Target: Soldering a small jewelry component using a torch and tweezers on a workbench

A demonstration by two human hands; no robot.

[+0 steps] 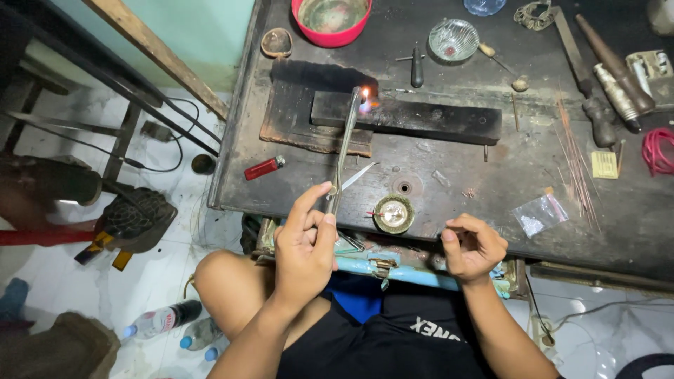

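Left-hand fingers (314, 210) are clamped on a slim metal torch tube (345, 144), raised upright from the left hand (303, 249); its tip burns a small orange flame (366, 100) over a charred dark block (407, 117) on the scuffed desk (491, 175). The right hand (472, 245) curls, fingertips pinched together on something too small to make out.

Hidden and cut off

Whatever the right hand (472, 247) pinches is too small to tell; the top edge crops the red bowl (331, 28).
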